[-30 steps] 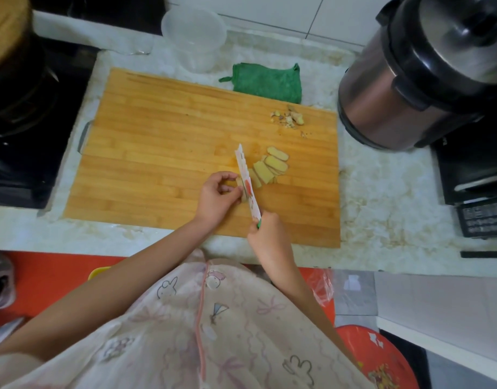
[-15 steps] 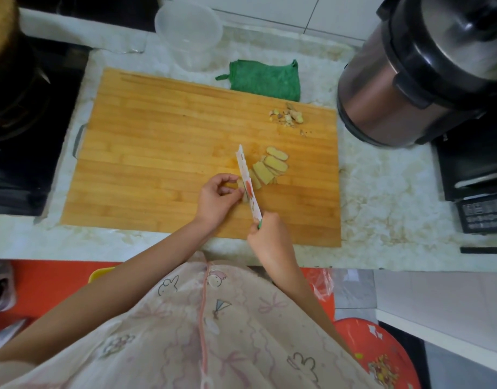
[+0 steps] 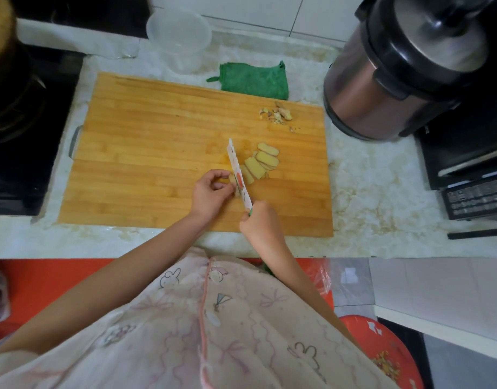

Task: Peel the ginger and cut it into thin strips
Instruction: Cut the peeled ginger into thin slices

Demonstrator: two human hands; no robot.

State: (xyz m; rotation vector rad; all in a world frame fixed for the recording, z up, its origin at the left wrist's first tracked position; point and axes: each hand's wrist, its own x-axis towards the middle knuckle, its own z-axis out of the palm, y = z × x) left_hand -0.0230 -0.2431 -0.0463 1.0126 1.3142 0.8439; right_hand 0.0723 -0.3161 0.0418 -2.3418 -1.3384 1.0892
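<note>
Right now the small unsliced piece of pale yellow peeled ginger (image 3: 232,178) sits on the near right part of the board, mostly hidden between fingertips and blade. The left hand (image 3: 209,192) pinches it with curled fingers, holding it down against the wood. Just to its right stands the white-bladed knife with a red printed pattern (image 3: 237,175), edge down against the ginger and tip pointing away from the person. The right hand (image 3: 260,223) is wrapped round the knife's handle, of which only a bit of green shows at the knuckles. On the far side of the blade lies a fanned row of flat oval ginger slices (image 3: 261,163), overlapping one another and leaning toward the right. All of this rests on a large rectangular bamboo cutting board (image 3: 151,147), and near the board's far right corner is a small heap of brownish ginger peel scraps (image 3: 277,114). The board lies on a pale marbled stone countertop (image 3: 368,197). Behind the board are a folded green cloth (image 3: 254,82) and a clear round plastic container (image 3: 180,37). A steel and black electric cooker (image 3: 396,71) stands to the right, and a black stovetop (image 3: 19,130) lies to the left.
</note>
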